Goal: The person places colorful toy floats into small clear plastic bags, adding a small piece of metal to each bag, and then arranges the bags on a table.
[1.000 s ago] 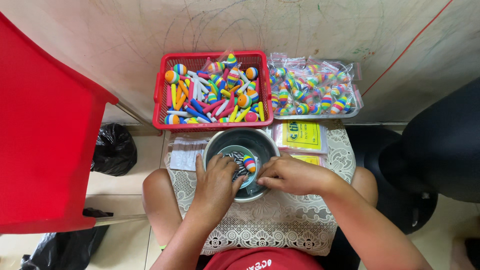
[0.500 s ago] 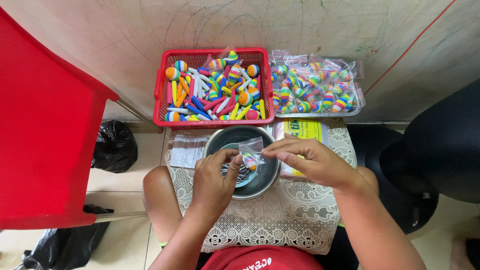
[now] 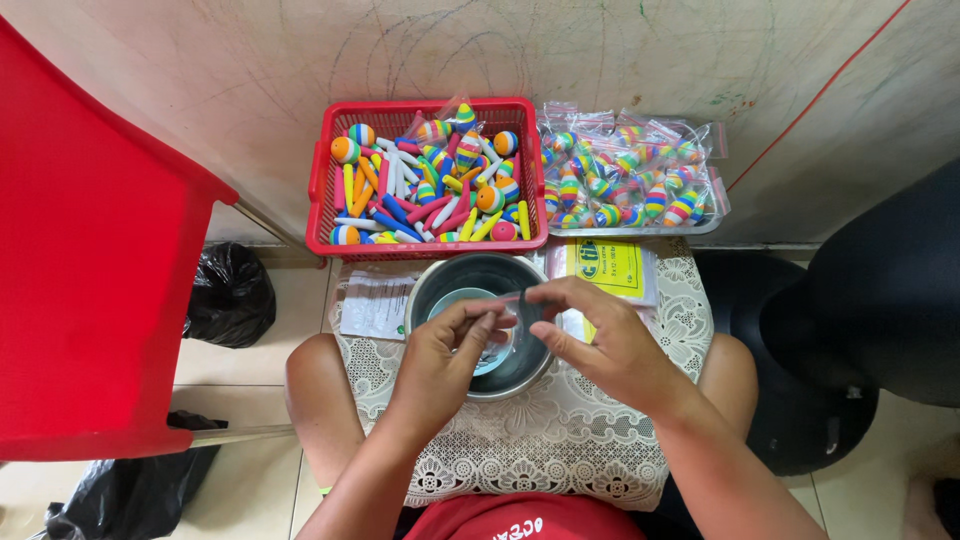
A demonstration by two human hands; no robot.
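A small clear plastic bag (image 3: 510,305) is being pinched between the left hand (image 3: 445,355) and the right hand (image 3: 600,340), fingers closed on its edges, directly above a metal bowl (image 3: 480,285) — seemingly so anything dropped lands inside. The bowl is sitting on a lace cloth (image 3: 560,440) over the person's lap, with a red basket (image 3: 325,200) of striped toys and a tray of bagged toys (image 3: 625,185) lying just beyond — within easy reach.

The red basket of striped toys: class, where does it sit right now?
Head view: the red basket sits top centre against the wall, left of the tray of bagged toys, just beyond the metal bowl.
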